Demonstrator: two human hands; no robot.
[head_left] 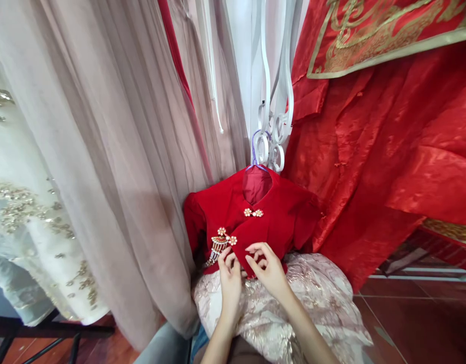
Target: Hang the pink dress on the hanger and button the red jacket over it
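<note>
A red velvet top (286,217) with short sleeves hangs on a purple hanger (254,146) hooked to a white scrolled metal frame (266,91). It has a flower clasp (253,213) below the neck and a beaded tassel brooch (219,245) at its left front. My left hand (230,268) is at the hem just below the brooch, fingers curled in; what they grip, if anything, is too small to tell. To its right, my right hand (266,265) lies against the lower front, fingers bent with a gap between thumb and index finger. Below spreads a shiny pale brocade skirt (316,293).
Pale pink sheer fabric (142,151) hangs along the left, with a white gown with gold sequins (36,217) beyond it. Red satin garments (369,151) fill the right. Black metal legs (76,346) stand low at the left on red floor tiles (407,318).
</note>
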